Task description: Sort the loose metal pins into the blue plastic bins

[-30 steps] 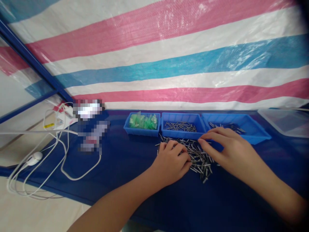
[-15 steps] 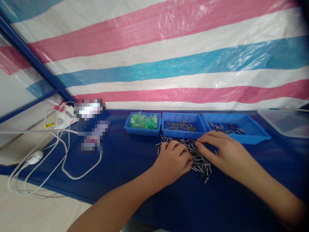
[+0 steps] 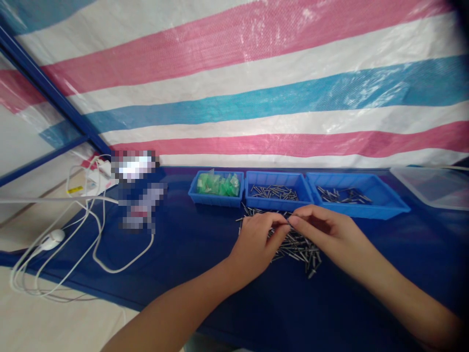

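We angle our left hand (image 3: 256, 239) and right hand (image 3: 333, 230) inward over metal pins (image 3: 302, 250) heaped before blue trays (image 3: 276, 203). Thumbs and fingers narrow, tips nearly meeting; we cannot tell what they hold.

My left hand (image 3: 254, 244): back up, thumb close to bent forefinger | my right hand (image 3: 337, 233): thumb below curved fingers, tips beside my left's | left forearm (image 3: 186, 300), right forearm (image 3: 397, 281): extended, angled inward
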Tool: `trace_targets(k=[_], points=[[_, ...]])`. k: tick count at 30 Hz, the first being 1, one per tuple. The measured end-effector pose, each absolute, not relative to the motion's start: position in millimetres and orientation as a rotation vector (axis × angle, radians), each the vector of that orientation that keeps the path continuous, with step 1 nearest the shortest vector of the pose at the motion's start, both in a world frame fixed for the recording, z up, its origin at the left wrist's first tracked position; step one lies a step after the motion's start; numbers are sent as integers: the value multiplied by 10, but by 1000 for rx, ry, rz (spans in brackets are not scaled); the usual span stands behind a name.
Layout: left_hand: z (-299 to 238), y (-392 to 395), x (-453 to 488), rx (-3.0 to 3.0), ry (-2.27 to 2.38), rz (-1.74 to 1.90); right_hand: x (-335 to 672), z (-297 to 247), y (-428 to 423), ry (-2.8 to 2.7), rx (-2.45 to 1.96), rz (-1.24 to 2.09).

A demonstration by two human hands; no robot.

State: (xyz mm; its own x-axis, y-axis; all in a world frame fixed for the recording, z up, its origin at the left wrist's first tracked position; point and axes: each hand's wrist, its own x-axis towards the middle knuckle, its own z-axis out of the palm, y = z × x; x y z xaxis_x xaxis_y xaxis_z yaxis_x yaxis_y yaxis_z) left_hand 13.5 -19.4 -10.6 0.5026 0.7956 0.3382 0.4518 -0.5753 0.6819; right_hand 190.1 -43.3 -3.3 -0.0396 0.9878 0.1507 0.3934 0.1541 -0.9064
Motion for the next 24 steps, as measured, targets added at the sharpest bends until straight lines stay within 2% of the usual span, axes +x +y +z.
trace_targets(k=[6,24], points=[[-131,-184,140,2115,1011,922,1888,-112,-431,-1479,-1366,895],[-68,-159,79,2061,965,1066,1925,-22,-464,-1732,-1354,700]])
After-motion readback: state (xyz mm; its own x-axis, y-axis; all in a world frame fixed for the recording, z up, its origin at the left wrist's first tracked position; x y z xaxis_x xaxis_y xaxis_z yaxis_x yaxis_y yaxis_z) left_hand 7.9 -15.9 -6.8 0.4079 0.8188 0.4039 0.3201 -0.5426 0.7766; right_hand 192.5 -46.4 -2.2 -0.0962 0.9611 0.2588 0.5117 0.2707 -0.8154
